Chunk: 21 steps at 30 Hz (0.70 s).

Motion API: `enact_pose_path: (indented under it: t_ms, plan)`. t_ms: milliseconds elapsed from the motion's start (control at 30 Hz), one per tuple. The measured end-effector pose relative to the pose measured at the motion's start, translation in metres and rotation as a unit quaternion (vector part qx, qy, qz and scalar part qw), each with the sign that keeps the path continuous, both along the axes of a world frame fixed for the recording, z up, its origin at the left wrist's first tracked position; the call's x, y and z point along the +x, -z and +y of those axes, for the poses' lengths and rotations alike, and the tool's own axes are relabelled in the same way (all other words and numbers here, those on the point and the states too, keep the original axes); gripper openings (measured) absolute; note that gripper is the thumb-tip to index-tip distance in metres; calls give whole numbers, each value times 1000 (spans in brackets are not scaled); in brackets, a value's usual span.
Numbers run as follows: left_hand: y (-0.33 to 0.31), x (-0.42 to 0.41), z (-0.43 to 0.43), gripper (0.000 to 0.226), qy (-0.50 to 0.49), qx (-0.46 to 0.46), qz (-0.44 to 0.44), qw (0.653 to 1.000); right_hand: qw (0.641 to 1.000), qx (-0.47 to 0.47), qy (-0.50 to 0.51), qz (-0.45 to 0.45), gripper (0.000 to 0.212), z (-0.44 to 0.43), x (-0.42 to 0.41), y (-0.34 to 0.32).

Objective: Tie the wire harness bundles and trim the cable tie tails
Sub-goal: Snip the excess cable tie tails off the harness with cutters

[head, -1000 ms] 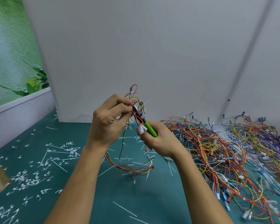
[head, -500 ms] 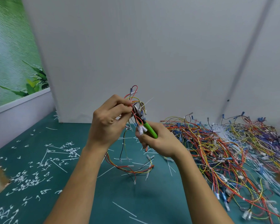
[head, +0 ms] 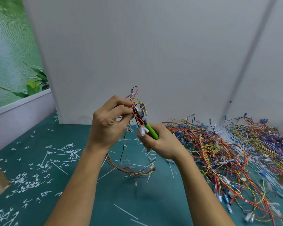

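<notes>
Green plastic on the handles of the small steel flush cutters point(head: 151, 130), wrapped by the curled fingers of the right hand point(head: 162, 142), blades aimed up and left into the work. Pinched between thumb and bent fingers of the left hand point(head: 108, 126): a thin bundle of red, yellow and black wires point(head: 134, 106), lifted above the desk, loose ends trailing down onto it. Just right of the left fingertips, a thin white cable tie tail point(head: 147, 101) sticking up and rightward, long axis crossing the blades. Cutter tip at or just beside its root, hard to tell which. Nearer hand for the snip: right. Likely the trimming step.

No bin or tray in view. Farther out, cut white tie tails point(head: 31, 176) scattered toward the left edge of the teal desk point(head: 121, 206), and a tangled heap of coloured wire harnesses point(head: 219, 152) along its right edge.
</notes>
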<state>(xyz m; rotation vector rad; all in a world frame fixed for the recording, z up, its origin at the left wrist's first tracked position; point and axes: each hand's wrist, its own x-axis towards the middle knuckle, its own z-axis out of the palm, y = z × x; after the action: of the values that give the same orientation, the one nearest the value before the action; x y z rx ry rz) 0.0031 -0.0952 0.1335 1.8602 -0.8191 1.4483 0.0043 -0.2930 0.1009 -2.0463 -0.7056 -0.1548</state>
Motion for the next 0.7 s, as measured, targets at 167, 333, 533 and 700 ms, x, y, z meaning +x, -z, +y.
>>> enact_pose_path:
  t_ms: [167, 333, 533, 700]
  plan:
    - [1, 2, 1, 6, -1, 5, 1, 1000, 1000, -9, -7, 7, 26, 0, 2, 2]
    - [1, 1, 0, 7, 2, -1, -3, 1000, 1000, 13, 7, 9, 30, 1, 1, 2]
    - [1, 0, -1, 7, 4, -8, -6, 1000, 999, 33, -4, 15, 31, 1, -1, 1]
    - [0, -1, -1, 6, 5, -5, -4, 1000, 1000, 12, -9, 5, 34, 0, -3, -1]
